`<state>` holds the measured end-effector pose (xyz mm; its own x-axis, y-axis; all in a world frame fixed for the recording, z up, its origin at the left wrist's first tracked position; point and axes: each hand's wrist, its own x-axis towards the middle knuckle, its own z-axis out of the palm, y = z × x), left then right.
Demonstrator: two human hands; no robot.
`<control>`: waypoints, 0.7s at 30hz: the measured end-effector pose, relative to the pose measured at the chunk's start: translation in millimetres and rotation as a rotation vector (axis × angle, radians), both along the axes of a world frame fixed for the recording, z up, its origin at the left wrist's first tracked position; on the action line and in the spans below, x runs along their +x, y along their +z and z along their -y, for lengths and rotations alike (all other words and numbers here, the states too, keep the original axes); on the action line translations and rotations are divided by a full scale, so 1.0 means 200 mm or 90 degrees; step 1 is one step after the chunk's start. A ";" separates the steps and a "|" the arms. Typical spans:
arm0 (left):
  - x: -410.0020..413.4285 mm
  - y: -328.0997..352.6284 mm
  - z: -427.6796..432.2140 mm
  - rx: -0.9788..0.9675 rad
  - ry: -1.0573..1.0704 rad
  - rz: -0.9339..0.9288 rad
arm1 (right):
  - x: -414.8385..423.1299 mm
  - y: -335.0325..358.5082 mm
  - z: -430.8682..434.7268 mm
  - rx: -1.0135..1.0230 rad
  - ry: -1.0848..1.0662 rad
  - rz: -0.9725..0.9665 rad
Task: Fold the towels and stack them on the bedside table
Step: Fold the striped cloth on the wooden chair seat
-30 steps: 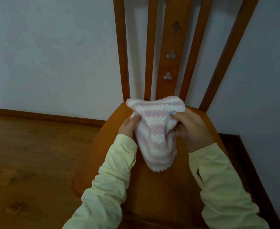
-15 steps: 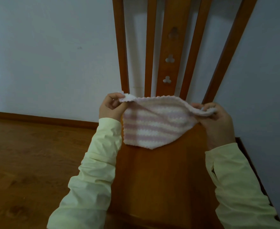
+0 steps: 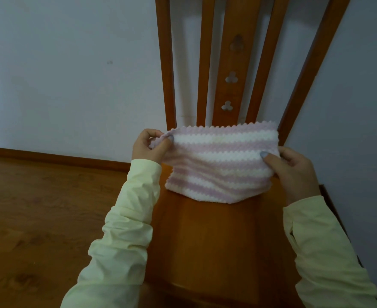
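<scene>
Left hand [image 3: 150, 146] & right hand [image 3: 294, 172] each pinch the striped towel [image 3: 218, 161] over the chair [image 3: 216, 236]; maybe half-folded, stacking not started.

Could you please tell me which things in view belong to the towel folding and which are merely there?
Part of the job:
- pink and white striped knitted towel
- left hand, gripping it
- right hand, gripping it

Merely there:
- orange-brown wooden chair
- brown wooden floor
</scene>
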<state>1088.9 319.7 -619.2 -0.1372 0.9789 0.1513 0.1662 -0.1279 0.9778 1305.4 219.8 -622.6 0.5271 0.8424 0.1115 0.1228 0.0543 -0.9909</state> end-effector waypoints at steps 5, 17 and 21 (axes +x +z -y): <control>-0.02 -0.02 -0.02 -0.128 -0.012 -0.070 | 0.00 -0.02 -0.01 -0.062 -0.049 0.123; 0.00 0.04 -0.03 -0.140 -0.003 -0.110 | -0.03 0.03 -0.01 -0.037 0.011 -0.053; 0.05 0.09 -0.02 -0.054 -0.049 0.077 | -0.03 0.06 -0.02 0.026 -0.003 0.015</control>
<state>1098.2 323.0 -602.0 -0.0730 0.9958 0.0544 0.0396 -0.0516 0.9979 1299.2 223.8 -610.4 0.5276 0.8346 0.1584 0.1465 0.0942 -0.9847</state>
